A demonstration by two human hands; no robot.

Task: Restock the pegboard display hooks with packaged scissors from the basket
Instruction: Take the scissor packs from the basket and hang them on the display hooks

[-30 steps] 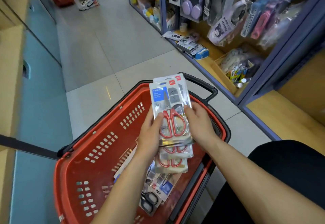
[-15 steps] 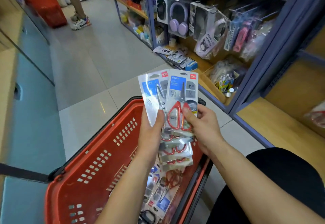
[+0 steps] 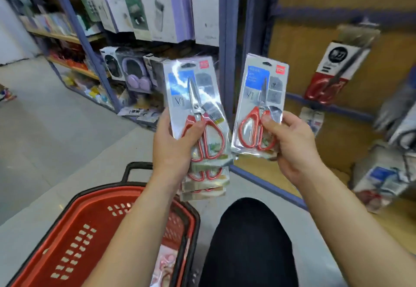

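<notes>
Packaged scissors (image 3: 258, 104), red-handled in a clear blister card, are pinched near the card's lower right corner by the right hand (image 3: 292, 147), held up near the pegboard (image 3: 315, 39). The left hand (image 3: 173, 149) grips a fanned stack (image 3: 198, 111) above the basket (image 3: 90, 219). Best approach is probably to lead with the card's top slot, held level.

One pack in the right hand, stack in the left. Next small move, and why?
Probably carry the single pack up and right toward the pegboard, hang hole leading. The right hand pinches it clear of the stack held by the left hand, and a scissors pack already hangs there.
</notes>
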